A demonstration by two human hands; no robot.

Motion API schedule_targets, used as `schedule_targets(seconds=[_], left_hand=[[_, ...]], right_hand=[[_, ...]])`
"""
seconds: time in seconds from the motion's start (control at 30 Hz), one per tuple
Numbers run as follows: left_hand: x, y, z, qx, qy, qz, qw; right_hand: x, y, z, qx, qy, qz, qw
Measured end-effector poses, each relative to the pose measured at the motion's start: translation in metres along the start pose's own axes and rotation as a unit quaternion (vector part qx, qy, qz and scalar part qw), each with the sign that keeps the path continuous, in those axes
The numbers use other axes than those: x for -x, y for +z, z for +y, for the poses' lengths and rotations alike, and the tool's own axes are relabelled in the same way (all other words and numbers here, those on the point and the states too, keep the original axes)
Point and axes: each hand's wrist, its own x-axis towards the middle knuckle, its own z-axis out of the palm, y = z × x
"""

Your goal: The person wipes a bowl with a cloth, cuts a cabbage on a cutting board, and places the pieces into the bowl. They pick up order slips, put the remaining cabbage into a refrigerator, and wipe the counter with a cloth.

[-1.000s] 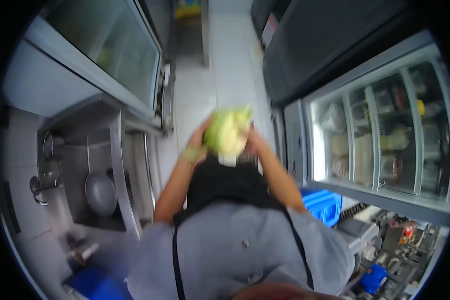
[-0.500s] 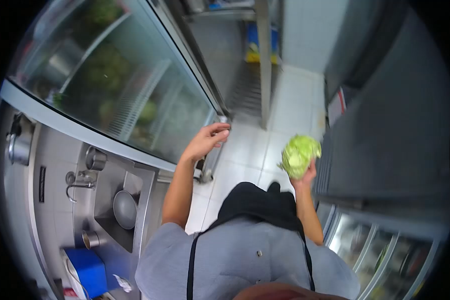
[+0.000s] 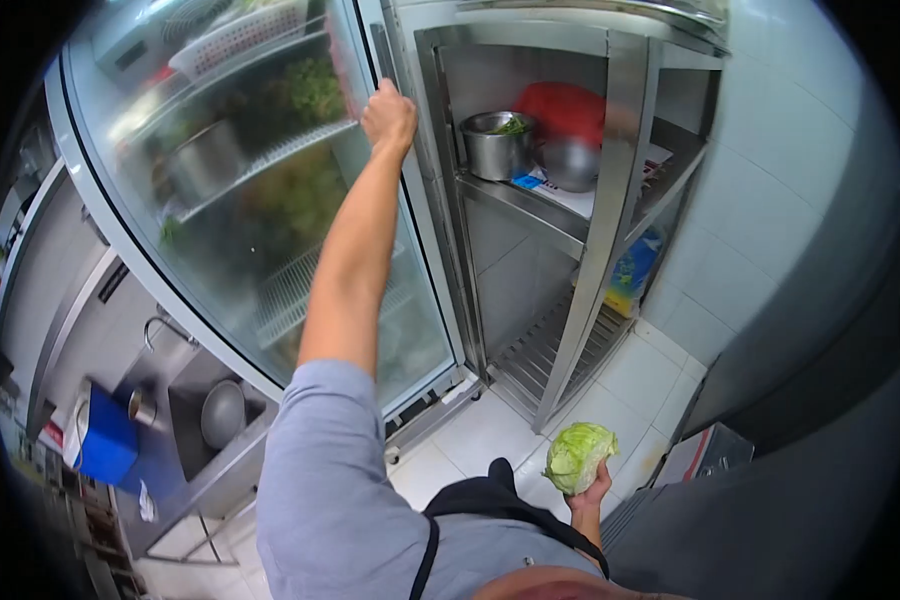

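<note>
My left hand [image 3: 390, 120] is raised at the end of a stretched arm, its fingers curled round the upright handle [image 3: 381, 50] on the edge of the glass fridge door [image 3: 235, 250]. The door looks shut, and its glass is misted. Low on the other side, my right hand [image 3: 592, 486] holds a head of lettuce [image 3: 579, 457], pale green with a whitish patch. The palm lies under and beside it, with part of the fingers hidden behind the leaves.
Beside the fridge stands a steel shelf rack [image 3: 625, 130] bearing a metal pot [image 3: 497, 150], a metal bowl [image 3: 570, 165] and a red bag [image 3: 562, 108]. A sink [image 3: 192, 400] with a round pan and a blue box [image 3: 105, 438] are at left. A dark grey surface fills the right.
My left hand has gone up from near the door's lower part to its handle and closed on it. The view has shifted towards the rack. The lettuce stays in my right hand.
</note>
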Motion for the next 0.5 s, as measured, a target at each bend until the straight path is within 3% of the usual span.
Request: schedule_targets(seconds=[0.1,0.2,0.33,0.4,0.5], left_hand=[[0.004,0.001,0.008,0.009,-0.025,0.034,0.999],[0.008,0.004,0.005,-0.009,-0.036,0.053,0.998],[0.023,0.001,0.009,0.048,-0.002,0.124,0.991],[0.052,-0.028,0.023,0.102,0.019,0.107,0.989],[0.109,-0.103,0.064,0.153,0.052,0.072,0.984]], right_hand=[[-0.035,-0.018,-0.026,0.051,0.006,-0.036,0.998],[-0.068,-0.018,-0.051,0.051,0.086,-0.021,0.995],[-0.117,-0.008,-0.080,0.086,0.170,-0.078,0.979],[-0.144,-0.010,-0.100,0.148,0.219,-0.048,0.963],[-0.181,0.011,-0.112,0.161,0.343,-0.077,0.922]])
